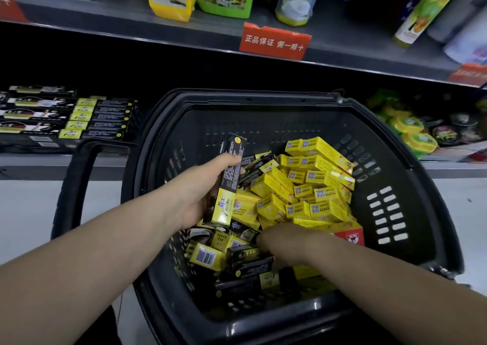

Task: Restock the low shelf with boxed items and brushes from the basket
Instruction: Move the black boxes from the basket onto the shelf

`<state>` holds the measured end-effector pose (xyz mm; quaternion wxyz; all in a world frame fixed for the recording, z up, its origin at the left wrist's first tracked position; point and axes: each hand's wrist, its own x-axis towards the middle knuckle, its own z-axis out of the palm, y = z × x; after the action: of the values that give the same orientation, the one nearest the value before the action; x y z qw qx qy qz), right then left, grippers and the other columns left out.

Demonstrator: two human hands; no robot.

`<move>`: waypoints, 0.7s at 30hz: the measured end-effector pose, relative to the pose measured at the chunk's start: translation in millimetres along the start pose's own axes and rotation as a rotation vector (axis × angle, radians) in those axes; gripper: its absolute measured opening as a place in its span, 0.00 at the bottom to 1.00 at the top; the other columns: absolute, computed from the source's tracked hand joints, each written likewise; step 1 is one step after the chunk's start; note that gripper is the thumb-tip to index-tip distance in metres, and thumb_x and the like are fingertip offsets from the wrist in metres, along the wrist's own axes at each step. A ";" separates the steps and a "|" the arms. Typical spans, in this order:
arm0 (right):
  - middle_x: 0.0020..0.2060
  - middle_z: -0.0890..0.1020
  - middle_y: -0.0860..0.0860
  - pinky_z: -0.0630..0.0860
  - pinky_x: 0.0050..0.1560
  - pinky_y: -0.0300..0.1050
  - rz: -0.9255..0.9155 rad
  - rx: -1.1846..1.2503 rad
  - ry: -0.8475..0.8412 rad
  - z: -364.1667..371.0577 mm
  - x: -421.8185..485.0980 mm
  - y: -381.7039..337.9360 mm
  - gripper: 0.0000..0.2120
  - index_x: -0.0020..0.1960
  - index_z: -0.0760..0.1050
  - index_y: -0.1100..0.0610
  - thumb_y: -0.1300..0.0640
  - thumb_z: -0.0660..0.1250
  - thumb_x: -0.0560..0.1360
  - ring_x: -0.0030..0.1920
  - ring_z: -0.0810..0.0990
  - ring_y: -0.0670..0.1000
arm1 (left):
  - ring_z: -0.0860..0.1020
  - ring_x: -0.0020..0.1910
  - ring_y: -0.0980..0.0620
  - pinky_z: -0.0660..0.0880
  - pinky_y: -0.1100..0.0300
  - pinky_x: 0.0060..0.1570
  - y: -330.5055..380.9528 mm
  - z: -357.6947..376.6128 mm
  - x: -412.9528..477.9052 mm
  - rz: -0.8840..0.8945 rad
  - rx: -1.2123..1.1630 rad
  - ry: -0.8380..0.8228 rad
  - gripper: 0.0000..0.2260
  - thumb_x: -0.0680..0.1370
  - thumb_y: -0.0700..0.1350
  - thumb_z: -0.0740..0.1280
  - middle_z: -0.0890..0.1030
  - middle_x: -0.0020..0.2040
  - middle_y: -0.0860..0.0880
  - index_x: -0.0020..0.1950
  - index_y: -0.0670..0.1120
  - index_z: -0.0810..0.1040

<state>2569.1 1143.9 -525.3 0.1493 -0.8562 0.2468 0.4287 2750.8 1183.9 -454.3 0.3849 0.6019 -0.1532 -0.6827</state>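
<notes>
Grey low shelf [31, 161], rows of black-and-yellow boxes [105, 118] left, round yellow packs [411, 131] right.

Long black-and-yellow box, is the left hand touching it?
Touching. Head view shows the left hand gripping the long black-and-yellow box, thumb across its face.

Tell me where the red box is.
Head view: the red box lies inside the black basket, on its right side, at the near edge of the yellow boxes and just right of the right hand.
</notes>
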 end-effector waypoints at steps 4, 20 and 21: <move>0.58 0.76 0.55 0.70 0.45 0.45 -0.037 0.107 -0.016 -1.7 1.1 4.6 0.24 0.64 0.71 0.56 0.53 0.73 0.70 0.55 0.76 0.57 | 0.77 0.33 0.49 0.74 0.58 0.36 -0.2 -1.7 2.7 0.011 0.045 0.074 0.16 0.73 0.55 0.68 0.81 0.34 0.47 0.52 0.44 0.82; 0.32 0.78 0.41 0.73 0.36 0.34 -0.185 1.293 0.600 -71.2 -30.9 2.0 0.13 0.44 0.68 0.51 0.49 0.72 0.70 0.33 0.76 0.40 | 0.84 0.46 0.44 0.81 0.50 0.44 -2.3 4.5 4.1 0.102 -0.145 0.038 0.20 0.76 0.52 0.67 0.84 0.51 0.43 0.64 0.44 0.72; 0.33 0.77 0.41 0.75 0.37 0.34 -0.212 1.289 0.612 -71.1 -30.0 0.4 0.11 0.43 0.69 0.50 0.49 0.71 0.71 0.34 0.76 0.39 | 0.84 0.42 0.46 0.81 0.51 0.40 -2.6 3.0 4.2 0.123 -0.122 0.055 0.21 0.74 0.50 0.70 0.84 0.49 0.42 0.63 0.43 0.72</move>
<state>2600.5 1119.2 -459.3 0.5898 -0.6989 0.3969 -0.0781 2747.2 1181.9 -458.3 0.4662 0.5852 -0.1373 -0.6491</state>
